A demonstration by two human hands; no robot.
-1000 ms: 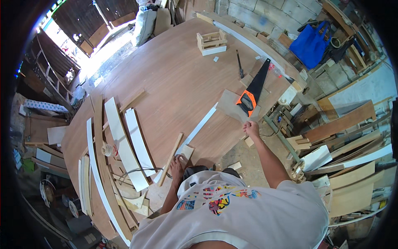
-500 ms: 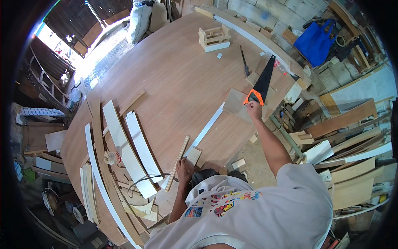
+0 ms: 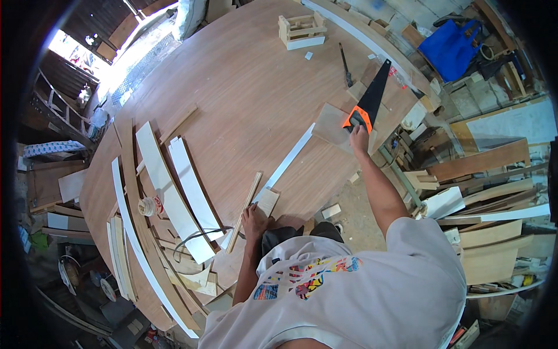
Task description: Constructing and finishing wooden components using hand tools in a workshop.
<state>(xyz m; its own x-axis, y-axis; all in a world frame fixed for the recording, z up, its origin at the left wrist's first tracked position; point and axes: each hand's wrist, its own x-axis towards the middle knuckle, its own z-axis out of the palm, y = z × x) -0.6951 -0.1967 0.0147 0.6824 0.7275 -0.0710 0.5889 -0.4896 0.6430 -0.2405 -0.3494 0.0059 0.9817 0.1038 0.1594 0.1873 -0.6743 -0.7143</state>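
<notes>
My right hand point(image 3: 359, 138), at the end of an outstretched arm, grips the orange-and-black handle of a handsaw point(image 3: 373, 96). Its dark blade points away from me over the table's far right part, where a thin square sheet point(image 3: 331, 125) lies just left of the handle. Close to my body, my left hand point(image 3: 254, 223) is closed at the near end of a long white strip point(image 3: 286, 158); its fingertips are partly hidden. A small pale board point(image 3: 268, 203) lies right beside that hand, and narrow wooden sticks point(image 3: 244, 210) lie along its left.
The large brown table point(image 3: 244, 99) carries white boards point(image 3: 168, 192) and a clear tub point(image 3: 150, 206) on the left. A slatted wooden box point(image 3: 302, 30) stands at the far side, near a dark slim tool point(image 3: 345, 65). Wood offcuts point(image 3: 494, 250) are piled at right.
The view has shifted, so the table and its things appear higher in the picture. My right hand still holds the saw at nearly the same spot; my left hand stays by the strip.
</notes>
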